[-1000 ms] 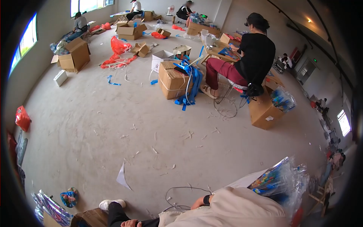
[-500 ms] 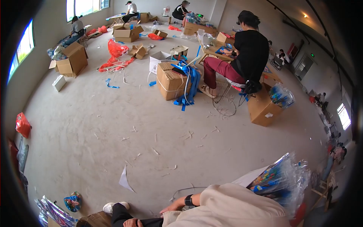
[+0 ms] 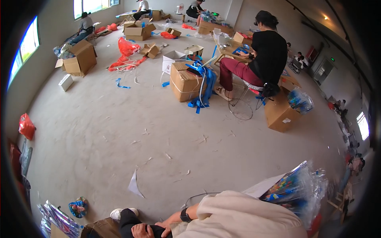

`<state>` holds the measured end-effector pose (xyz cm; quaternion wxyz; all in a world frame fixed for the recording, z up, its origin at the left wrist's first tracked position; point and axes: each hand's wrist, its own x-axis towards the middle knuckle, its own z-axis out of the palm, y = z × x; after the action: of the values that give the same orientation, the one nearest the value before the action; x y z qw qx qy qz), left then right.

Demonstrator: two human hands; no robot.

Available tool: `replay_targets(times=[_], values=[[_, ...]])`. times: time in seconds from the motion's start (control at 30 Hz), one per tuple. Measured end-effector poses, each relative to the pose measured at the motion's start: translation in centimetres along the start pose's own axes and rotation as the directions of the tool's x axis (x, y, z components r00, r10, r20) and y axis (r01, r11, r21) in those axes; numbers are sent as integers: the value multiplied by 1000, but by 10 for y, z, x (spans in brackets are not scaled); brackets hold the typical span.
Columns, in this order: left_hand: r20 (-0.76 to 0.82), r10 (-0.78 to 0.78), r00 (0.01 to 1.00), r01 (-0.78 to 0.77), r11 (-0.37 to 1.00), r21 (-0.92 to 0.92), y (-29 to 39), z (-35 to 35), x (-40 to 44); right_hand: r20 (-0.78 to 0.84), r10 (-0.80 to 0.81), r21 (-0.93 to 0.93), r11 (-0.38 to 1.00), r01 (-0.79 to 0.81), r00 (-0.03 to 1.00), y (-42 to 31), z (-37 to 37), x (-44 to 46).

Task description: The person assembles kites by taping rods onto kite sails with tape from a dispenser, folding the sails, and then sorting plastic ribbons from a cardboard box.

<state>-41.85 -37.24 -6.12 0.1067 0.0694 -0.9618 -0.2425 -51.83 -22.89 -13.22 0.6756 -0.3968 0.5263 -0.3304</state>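
Note:
My left hand (image 3: 141,231) rests on the black trousers (image 3: 129,221) at the bottom edge, its fingers curled and close together, with no object visible in it. Beside it, my right hand (image 3: 165,227), with a dark watch above the wrist, lies on the same leg. Its visible fingers are a little apart and hold nothing I can see. A beige top (image 3: 246,218) covers much of the bottom. The light shoe (image 3: 119,213) is on the floor by an open carton (image 3: 101,229).
Wrapped packages (image 3: 293,186) stand at the lower right, others (image 3: 59,222) at lower left. A seated person (image 3: 270,51) works at a table beyond a strapped carton (image 3: 184,85). Red plastic (image 3: 127,47), paper scraps and cartons lie on the floor; more people sit farther back.
My right hand has moved left and down from beside the beige top onto the leg, near my left hand. My left hand stays on the leg. The view has shifted slightly.

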Motion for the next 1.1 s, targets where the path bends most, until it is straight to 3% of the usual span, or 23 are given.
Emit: replay_targets(times=[0.23, 0.3, 0.33, 0.4, 0.47, 0.5, 0.57, 0.63, 0.67, 0.7, 0.77, 0.83, 0.9, 0.93, 1.0, 1.03, 1.07, 1.1], values=[[-20, -5, 1000, 6, 1000, 11, -5, 0, -4, 72, -132, 243, 964, 111, 989, -19, 3, -16], [-25, 2, 1000, -2, 1000, 20, -5, 0, -5, 22, -81, 95, 992, 78, 996, -17, 4, -13], [-50, 13, 999, -12, 1000, 8, -4, 1, -5, -51, 14, -168, 986, -23, 999, -18, 6, -8], [-70, 30, 997, -29, 1000, 11, -8, 2, -11, -46, 14, -134, 991, -20, 999, -12, 9, -10], [239, -119, 964, 106, 992, 66, -21, 2, -19, -52, 5, -99, 995, -10, 999, -15, 11, -11], [242, -109, 964, 93, 993, 76, -23, 6, -20, -17, -18, -104, 994, 16, 1000, -14, 11, -10], [57, -17, 998, 14, 998, 55, -20, 15, -19, 35, -110, -63, 992, 112, 993, 5, 9, -7], [77, -24, 997, 21, 999, 46, -28, 17, -13, -71, -32, -175, 984, 19, 997, 15, 3, -16], [102, -28, 994, 25, 999, 28, -30, 19, -12, -203, -76, -172, 984, 40, 976, 23, 2, -36], [59, -21, 998, 20, 1000, 11, -23, 19, -9, -94, -8, 124, 992, 19, 996, 33, -4, -44], [61, -8, 998, 10, 1000, -23, -11, 14, 1, -232, 322, 291, 923, -250, 918, 15, -8, -98], [81, 52, 995, -51, 999, -16, 3, 9, 6, -525, 225, 208, 969, -133, 821, 46, -20, -99], [105, 88, 991, -87, 996, -20, 22, 6, 12, -747, 135, 109, 991, -81, 651, 44, -24, -107], [106, 90, 990, -89, 996, -22, 31, 6, 13, -749, 137, 110, 991, -82, 649, 40, -22, -107], [-33, 157, 987, -158, 987, -24, 41, 5, 15, -851, -3, 13, 1000, 26, 526, 28, -19, -98], [85, 103, 991, -105, 994, 10, 38, 5, 14, -824, -38, -40, 999, 8, 566, 16, -16, -90], [89, 104, 991, -105, 994, 13, 41, 7, 13, -794, -69, -94, 996, -10, 603, 6, -17, -80], [85, 74, 994, -81, 993, 82, 47, 14, 11, -814, -200, -206, 977, 51, 545, 3, -16, -65]])
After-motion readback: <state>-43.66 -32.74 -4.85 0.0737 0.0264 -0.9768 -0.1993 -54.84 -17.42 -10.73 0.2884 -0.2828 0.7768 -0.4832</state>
